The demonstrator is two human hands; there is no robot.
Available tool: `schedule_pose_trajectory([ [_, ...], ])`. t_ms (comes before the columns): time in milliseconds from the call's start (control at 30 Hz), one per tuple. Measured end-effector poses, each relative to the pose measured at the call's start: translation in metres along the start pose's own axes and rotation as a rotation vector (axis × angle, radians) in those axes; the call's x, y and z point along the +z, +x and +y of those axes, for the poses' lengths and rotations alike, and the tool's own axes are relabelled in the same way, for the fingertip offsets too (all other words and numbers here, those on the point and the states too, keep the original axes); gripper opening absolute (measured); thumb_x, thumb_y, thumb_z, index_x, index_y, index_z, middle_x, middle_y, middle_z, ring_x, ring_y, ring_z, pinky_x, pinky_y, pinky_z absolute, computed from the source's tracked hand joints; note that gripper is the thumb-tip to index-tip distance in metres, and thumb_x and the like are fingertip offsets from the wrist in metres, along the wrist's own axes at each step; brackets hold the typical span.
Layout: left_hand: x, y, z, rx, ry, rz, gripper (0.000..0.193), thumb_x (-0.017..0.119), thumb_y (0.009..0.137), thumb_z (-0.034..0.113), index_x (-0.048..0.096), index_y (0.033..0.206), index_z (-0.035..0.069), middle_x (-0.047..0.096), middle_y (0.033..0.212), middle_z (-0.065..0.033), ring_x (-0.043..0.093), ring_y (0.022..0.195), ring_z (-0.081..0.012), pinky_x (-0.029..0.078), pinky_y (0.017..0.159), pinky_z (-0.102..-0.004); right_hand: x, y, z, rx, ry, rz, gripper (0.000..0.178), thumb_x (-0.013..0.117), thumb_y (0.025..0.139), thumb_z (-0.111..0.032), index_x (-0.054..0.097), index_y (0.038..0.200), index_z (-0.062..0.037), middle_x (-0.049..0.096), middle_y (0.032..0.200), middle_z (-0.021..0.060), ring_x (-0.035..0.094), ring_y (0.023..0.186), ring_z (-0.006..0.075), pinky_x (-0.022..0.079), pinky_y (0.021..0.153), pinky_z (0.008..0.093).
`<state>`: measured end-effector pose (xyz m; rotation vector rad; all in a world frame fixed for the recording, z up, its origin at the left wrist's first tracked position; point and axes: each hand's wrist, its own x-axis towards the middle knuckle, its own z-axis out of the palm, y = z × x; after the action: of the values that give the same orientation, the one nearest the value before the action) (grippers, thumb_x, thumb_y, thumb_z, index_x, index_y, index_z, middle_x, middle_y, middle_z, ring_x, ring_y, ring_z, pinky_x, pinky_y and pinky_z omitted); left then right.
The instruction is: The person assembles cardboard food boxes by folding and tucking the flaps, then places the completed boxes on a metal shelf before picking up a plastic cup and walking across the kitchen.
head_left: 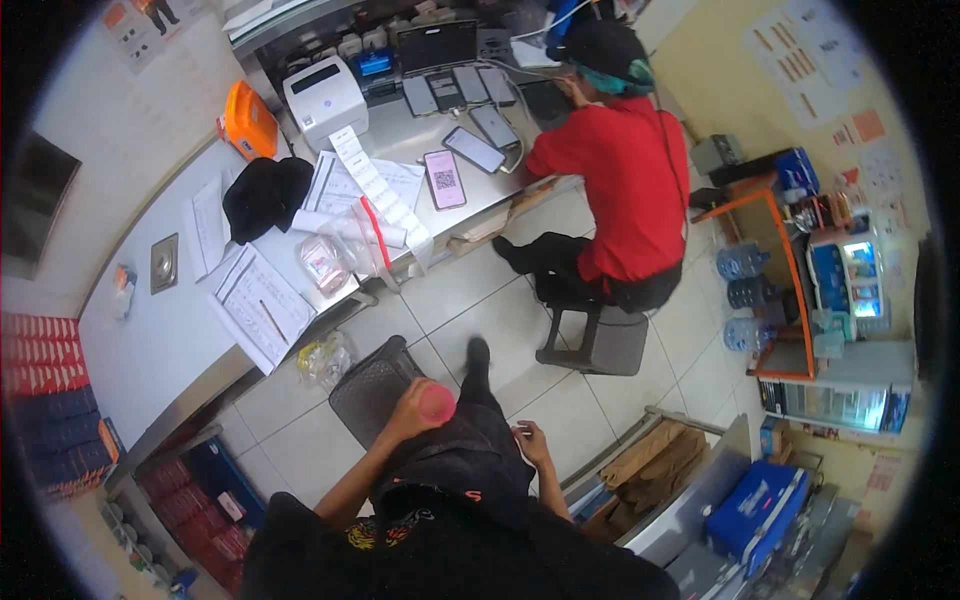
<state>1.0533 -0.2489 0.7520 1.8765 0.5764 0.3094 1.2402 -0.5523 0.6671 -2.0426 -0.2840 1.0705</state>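
Observation:
My left hand (408,415) is closed around a round pink cup (437,403), held above my lap. Seen from above, its contents cannot be made out. My right hand (533,440) hangs beside my right thigh with its fingers loosely bent and apart, and nothing shows in it. Beyond the left hand is a dark woven stool (375,385).
A co-worker in red (630,190) sits on a grey stool (612,340) at the metal counter (150,330). On the counter are a white label printer (325,100), several phones (445,180), papers (262,310) and a black cap (268,195). A blue cooler box (757,515) stands at right.

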Motion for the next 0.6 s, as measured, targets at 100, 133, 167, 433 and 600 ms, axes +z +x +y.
schedule_pose_trajectory([
  [100, 0.004, 0.034, -0.029, -0.135, 0.104, 0.243, 0.068, 0.086, 0.059, 0.015, 0.054, 0.117, 0.003, 0.055, 0.116, -0.0161, 0.054, 0.108, -0.0374, 0.045, 0.094, -0.0429, -0.036, 0.085, -0.033, 0.018, -0.128, -0.124, 0.032, 0.066, 0.092, -0.021, 0.059, 0.113, 0.0012, 0.070, 0.092, 0.0142, 0.068, 0.083, 0.0179, 0.054, 0.071, 0.0305],
  [133, 0.004, 0.038, -0.032, -0.171, 0.146, 0.302, 0.067, 0.086, 0.059, 0.015, 0.054, 0.116, 0.002, 0.055, 0.115, -0.0166, 0.055, 0.106, -0.0379, 0.045, 0.093, -0.0431, -0.048, 0.108, -0.034, 0.049, -0.151, -0.176, 0.030, 0.066, 0.093, -0.021, 0.060, 0.113, 0.0008, 0.070, 0.092, 0.0137, 0.067, 0.082, 0.0170, 0.054, 0.070, 0.0301],
  [167, 0.007, 0.050, -0.024, -0.202, 0.179, 0.373, 0.067, 0.086, 0.059, 0.015, 0.054, 0.116, 0.001, 0.055, 0.114, -0.0171, 0.055, 0.104, -0.0384, 0.045, 0.092, -0.0432, -0.063, 0.142, -0.004, -0.064, -0.200, -0.176, 0.027, 0.062, 0.094, -0.020, 0.061, 0.112, -0.0005, 0.069, 0.092, 0.0107, 0.066, 0.080, 0.0148, 0.053, 0.068, 0.0286],
  [433, 0.073, 0.056, 0.024, -0.804, -0.072, 1.018, 0.072, 0.087, 0.064, 0.014, 0.048, 0.122, 0.000, 0.055, 0.114, -0.0140, 0.054, 0.109, -0.0264, 0.043, 0.096, -0.0397, -0.076, 0.323, -0.103, 0.125, 0.177, -0.309, 0.021, 0.055, 0.098, -0.022, 0.056, 0.115, -0.0089, 0.067, 0.098, 0.0082, 0.067, 0.084, 0.0170, 0.052, 0.069, 0.0304],
  [600, 0.120, 0.026, 0.056, -0.937, 0.229, 0.993, 0.078, 0.088, 0.060, 0.014, 0.048, 0.125, 0.001, 0.057, 0.115, -0.0142, 0.055, 0.110, -0.0272, 0.043, 0.096, -0.0403, -0.069, 0.339, -0.142, 0.245, 0.127, -0.422, 0.022, 0.057, 0.098, -0.023, 0.057, 0.115, -0.0104, 0.067, 0.098, 0.0081, 0.066, 0.090, 0.0158, 0.051, 0.073, 0.0297],
])
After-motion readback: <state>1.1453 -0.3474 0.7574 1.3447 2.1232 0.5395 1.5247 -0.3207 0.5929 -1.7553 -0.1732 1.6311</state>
